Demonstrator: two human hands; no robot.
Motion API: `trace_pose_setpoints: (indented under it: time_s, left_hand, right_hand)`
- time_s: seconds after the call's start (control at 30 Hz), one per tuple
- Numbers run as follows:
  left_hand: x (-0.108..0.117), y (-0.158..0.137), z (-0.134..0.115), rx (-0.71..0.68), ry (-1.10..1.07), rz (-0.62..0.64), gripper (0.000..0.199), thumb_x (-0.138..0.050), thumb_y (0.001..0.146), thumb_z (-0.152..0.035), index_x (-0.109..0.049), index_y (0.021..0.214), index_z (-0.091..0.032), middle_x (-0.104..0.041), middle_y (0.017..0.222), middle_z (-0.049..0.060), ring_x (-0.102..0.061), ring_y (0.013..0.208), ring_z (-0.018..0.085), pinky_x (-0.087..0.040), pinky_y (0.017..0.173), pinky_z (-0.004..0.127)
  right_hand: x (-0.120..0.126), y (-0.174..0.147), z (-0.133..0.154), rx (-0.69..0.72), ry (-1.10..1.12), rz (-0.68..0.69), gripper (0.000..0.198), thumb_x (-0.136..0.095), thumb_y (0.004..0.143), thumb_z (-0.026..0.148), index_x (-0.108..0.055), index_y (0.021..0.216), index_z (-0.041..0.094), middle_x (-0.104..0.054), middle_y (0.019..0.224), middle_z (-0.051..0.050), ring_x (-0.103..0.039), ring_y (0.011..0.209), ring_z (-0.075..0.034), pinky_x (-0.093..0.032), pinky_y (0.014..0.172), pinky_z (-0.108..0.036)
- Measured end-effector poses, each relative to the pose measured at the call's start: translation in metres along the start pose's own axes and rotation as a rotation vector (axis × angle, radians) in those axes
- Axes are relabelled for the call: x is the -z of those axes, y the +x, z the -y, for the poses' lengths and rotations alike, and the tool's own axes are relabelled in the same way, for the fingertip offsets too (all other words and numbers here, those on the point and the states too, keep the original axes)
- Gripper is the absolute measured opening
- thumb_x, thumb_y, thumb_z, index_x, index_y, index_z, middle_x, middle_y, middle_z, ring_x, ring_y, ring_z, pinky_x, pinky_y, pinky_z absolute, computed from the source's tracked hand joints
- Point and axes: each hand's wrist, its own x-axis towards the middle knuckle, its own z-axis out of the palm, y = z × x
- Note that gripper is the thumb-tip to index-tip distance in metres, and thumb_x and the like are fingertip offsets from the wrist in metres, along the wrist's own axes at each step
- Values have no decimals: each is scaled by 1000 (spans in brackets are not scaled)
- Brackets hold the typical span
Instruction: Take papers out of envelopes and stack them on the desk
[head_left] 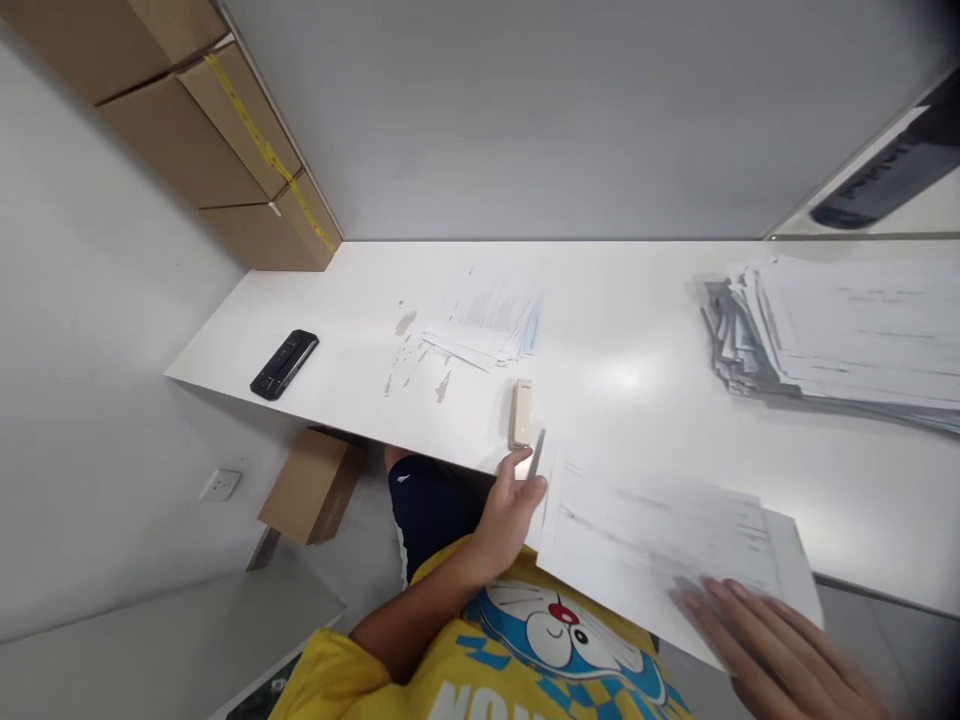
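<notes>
A few printed paper sheets (pixel 637 540) lie at the table's front edge, overhanging it, slightly fanned at their right end. My right hand (pixel 780 640), smeared by motion, is over their lower right part with fingers stretched out. At the sheets' left edge is my left hand (pixel 504 515), thumb and forefinger apart, the thumb tip close to the paper. A thin grey strip (pixel 537 453) shows between those two fingers; I cannot tell what it is. Just beyond my left fingertips a cream-coloured stapler (pixel 522 412) lies on the table.
The white table (pixel 622 300) runs along a grey panel. A small fanned pile of papers (pixel 491 320) lies behind the stapler, a thick paper stack (pixel 847 335) at right. At left are a black phone (pixel 284 364) and cardboard boxes (pixel 225 140); another box (pixel 311 485) is below.
</notes>
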Motion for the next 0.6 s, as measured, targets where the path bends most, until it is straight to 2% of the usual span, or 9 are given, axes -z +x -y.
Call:
trace_pose_setpoints:
  time_s: [0.1,0.2,0.27,0.37,0.47,0.6]
  left_hand:
    - [13,3,-12,-8,53,95,55,-69,83,-45,-55,128,-17,-71,101,10,-68,96,26,-54,88,41]
    - [27,9,-12,-116,135,28,35,-63,88,-37,-64,117,-18,-71,113,10,-65,110,27,-51,98,45]
    - [31,11,-8,-148,164,-21,33,-59,90,-34,-63,119,-19,-69,119,9,-64,113,27,-51,100,45]
    - [26,10,-6,-169,204,-30,32,-56,93,-35,-60,122,-20,-68,123,9,-64,115,25,-51,101,43]
    - [15,6,-10,-192,233,-47,32,-57,93,-37,-59,120,-21,-69,121,8,-65,112,25,-53,97,41]
    - [7,1,-17,-212,384,-60,33,-60,90,-34,-60,120,-21,-71,115,8,-67,105,26,-56,87,38]
  right_hand:
    - [-20,-1,0,-22,-101,113,76,-45,88,11,-25,155,42,-65,131,-1,-64,116,-25,-37,113,-46]
    - [-39,-3,-6,-81,-164,167,86,-44,85,8,-13,158,40,-56,142,-7,-59,123,-34,-33,111,-59]
    - [-43,3,-11,-50,-160,176,86,-41,85,6,-9,159,36,-52,145,-11,-57,126,-36,-36,108,-61]
    - [-40,22,-12,-13,-126,154,84,-38,87,5,-6,160,30,-51,145,-14,-56,126,-36,-39,105,-58]
    - [-38,37,-7,-30,-72,149,80,-43,90,11,-7,160,28,-52,145,-15,-54,129,-35,-37,108,-57]
    - [-43,33,0,-48,25,185,74,-48,94,24,-13,160,29,-46,150,-13,-44,138,-34,-30,113,-58]
